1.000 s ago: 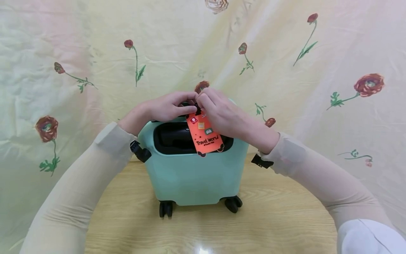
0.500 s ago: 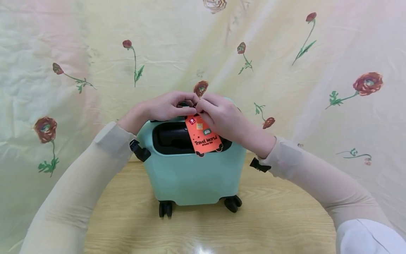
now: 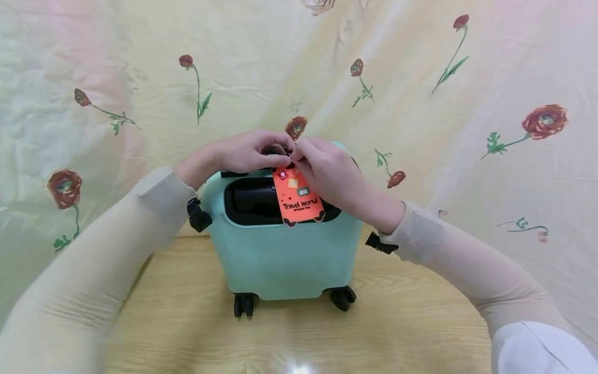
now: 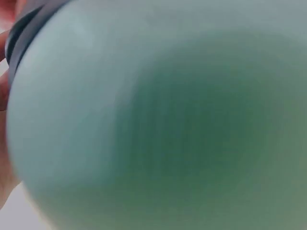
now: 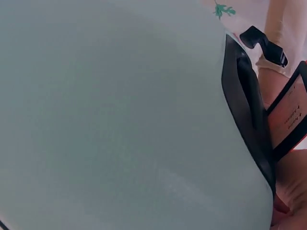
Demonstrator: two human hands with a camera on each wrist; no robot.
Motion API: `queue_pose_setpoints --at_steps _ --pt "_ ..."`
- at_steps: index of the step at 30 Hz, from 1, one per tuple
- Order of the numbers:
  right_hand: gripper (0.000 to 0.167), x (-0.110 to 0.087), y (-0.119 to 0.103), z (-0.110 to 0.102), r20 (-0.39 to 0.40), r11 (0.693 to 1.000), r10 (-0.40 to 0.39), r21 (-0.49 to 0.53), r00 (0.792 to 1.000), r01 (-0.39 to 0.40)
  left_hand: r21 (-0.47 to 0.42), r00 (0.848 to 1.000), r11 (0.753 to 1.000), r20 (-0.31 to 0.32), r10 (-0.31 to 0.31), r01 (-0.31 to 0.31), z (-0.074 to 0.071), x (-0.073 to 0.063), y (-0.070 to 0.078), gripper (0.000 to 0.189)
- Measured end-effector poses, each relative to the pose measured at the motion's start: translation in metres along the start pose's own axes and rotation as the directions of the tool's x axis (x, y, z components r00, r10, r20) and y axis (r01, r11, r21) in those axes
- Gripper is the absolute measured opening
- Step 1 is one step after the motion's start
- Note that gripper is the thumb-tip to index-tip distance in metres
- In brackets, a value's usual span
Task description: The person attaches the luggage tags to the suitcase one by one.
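A mint-green suitcase [image 3: 285,262] stands upright, with a black recessed panel [image 3: 252,200] on the side facing me. An orange luggage tag [image 3: 300,202] reading "Travel World" hangs over that recess from a black strap. My left hand [image 3: 247,151] reaches in from the left, thumb and fingers pinching the strap at the tag's top. From the other side, my right hand [image 3: 334,174] pinches the strap too, its fingertips meeting the left ones. The suitcase shell [image 4: 182,124] fills most of the left wrist view. In the right wrist view, the tag's back [image 5: 289,114] shows name and address lines.
Black caster wheels [image 3: 343,297] carry the suitcase on a wood-grain table [image 3: 299,340]. Behind it hangs a pale cloth [image 3: 252,67] printed with red flowers. Black straps with small devices [image 3: 200,215] sit at both wrists.
My left forearm has swung out to the left while its fingers stay at the strap. The luggage tag has shifted slightly left and hangs straighter. My right hand has dipped a little from its earlier position.
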State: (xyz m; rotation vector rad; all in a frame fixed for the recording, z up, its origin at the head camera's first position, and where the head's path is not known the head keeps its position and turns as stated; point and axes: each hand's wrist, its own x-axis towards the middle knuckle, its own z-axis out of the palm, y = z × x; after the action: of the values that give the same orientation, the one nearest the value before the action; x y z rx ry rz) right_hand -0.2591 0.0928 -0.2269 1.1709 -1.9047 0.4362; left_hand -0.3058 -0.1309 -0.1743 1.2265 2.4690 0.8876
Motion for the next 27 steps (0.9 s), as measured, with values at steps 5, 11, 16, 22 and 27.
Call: queue_pose_setpoints --at_steps 5,11,16,22,27 --pt "0.006 0.002 0.0012 0.0001 -0.03 1.0 0.005 -0.002 1.0 -0.005 -0.001 1.0 1.0 0.005 -0.004 0.004 -0.0015 0.0017 0.0075 0.018" --pt "0.005 0.0035 -0.0012 0.0051 -0.039 1.0 0.017 -0.004 0.999 -0.017 -0.064 0.999 0.997 -0.012 0.039 -0.04 0.0005 0.0004 0.0028 0.014" --pt "0.007 0.0022 -0.0046 0.0077 -0.056 0.996 -0.005 -0.085 0.998 0.0 -0.094 0.996 0.992 -0.032 0.084 -0.086 0.0052 -0.0002 0.0012 0.013" --pt "0.009 0.0064 -0.0082 0.006 -0.036 0.974 -0.092 -0.212 0.995 0.082 -0.103 0.992 0.987 -0.048 0.12 -0.125 0.0052 -0.0034 -0.0003 0.014" --pt "0.007 0.0066 -0.0063 0.0049 -0.048 0.996 -0.012 -0.085 0.999 0.008 -0.165 0.993 0.98 -0.047 0.104 -0.11 0.0068 -0.0043 -0.0006 0.014"
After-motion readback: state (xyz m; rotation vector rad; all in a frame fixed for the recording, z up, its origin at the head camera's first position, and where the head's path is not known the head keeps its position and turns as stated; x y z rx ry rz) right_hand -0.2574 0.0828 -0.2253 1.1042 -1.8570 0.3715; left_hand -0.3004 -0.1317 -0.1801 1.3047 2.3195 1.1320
